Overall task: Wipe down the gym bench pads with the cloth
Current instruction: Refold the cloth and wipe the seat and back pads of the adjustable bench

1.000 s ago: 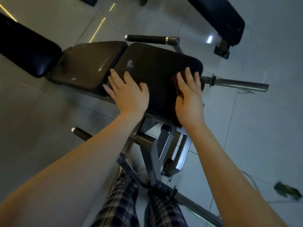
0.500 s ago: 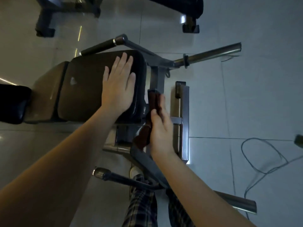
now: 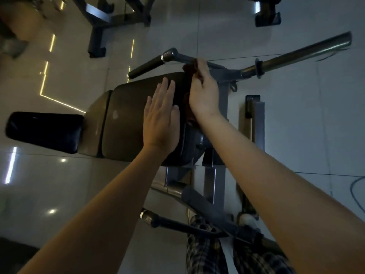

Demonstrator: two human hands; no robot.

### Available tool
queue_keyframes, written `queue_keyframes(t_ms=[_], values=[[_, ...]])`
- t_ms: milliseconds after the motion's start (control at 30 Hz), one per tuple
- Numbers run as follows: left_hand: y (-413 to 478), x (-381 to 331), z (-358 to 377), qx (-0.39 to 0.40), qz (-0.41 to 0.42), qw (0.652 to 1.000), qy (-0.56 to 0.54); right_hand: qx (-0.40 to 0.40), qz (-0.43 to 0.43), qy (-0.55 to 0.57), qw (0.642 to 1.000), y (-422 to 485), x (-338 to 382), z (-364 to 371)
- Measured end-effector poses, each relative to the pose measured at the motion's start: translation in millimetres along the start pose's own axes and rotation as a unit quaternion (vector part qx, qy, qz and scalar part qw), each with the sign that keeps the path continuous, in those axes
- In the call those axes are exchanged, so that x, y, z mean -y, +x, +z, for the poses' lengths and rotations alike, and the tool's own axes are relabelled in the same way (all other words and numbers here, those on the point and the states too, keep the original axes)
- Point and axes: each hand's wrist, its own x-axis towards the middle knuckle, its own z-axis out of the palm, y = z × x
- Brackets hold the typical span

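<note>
The gym bench's large dark pad (image 3: pixel 126 123) lies across the middle of the view, with a narrower seat pad (image 3: pixel 94 123) and a black glossy pad (image 3: pixel 44 132) further left. My left hand (image 3: pixel 161 117) rests flat on the large pad's right part, fingers straight. At the pad's right edge, near its far corner, my right hand (image 3: pixel 203 89) holds a dark reddish cloth (image 3: pixel 190 67). The hand covers most of the cloth; bits show above the fingers and below the palm.
Grey steel frame (image 3: pixel 223 91) and a long bar (image 3: pixel 296 56) stick out right of the pad. Black grip handles lie at the far side (image 3: pixel 146 68) and near my legs (image 3: pixel 167 224). Another machine's base (image 3: pixel 98 22) stands behind. A cable (image 3: pixel 355 186) lies on the tiled floor.
My right hand with the cloth has moved up along the pad's right edge, from the near end to the far corner. My left hand stays flat on the pad.
</note>
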Motion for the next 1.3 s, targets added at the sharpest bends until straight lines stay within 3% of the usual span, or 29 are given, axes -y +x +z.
queue_keyframes(t_ms=[267, 433, 733, 900, 1300], values=[[0, 9, 4, 0.006, 0.019, 1.000, -0.010, 0.021, -0.025, 0.025, 0.999, -76, -23, -7], [0, 13, 6, 0.005, 0.025, 0.999, -0.020, 0.037, -0.072, -0.039, 0.996, -158, -51, -1], [0, 17, 8, -0.006, 0.030, 0.999, -0.017, 0.003, 0.012, 0.052, 0.999, -60, -19, -6], [0, 12, 7, -0.002, 0.014, 1.000, -0.010, 0.012, 0.014, 0.030, 0.999, -7, -6, -9], [0, 1, -1, 0.018, 0.002, 1.000, -0.008, 0.031, -0.001, 0.001, 1.000, -142, -33, -8]])
